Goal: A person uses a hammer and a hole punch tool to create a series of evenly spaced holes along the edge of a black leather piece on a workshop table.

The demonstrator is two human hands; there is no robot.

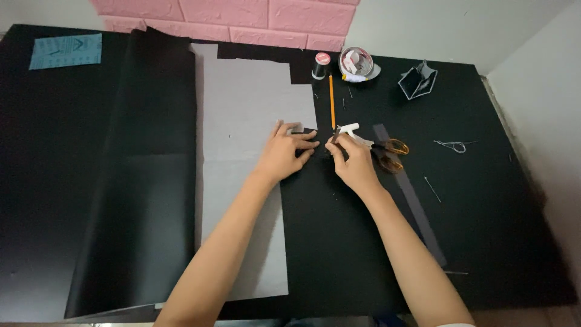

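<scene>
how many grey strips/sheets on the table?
2. A large grey sheet lies left of centre, under the left hand. A narrow grey strip runs diagonally beside the right hand, passing under the scissors. More may be hidden.

We find open black counter (339, 242) near us between our arms; ahead, pencil (331, 100), thread spool (319, 65) and round tin (358, 64); scissors (390, 154) crowd the right.

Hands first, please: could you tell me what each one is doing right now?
Left hand: open, fingers pressing flat on the black sheet.
Right hand: closed on a small white tool.
</scene>
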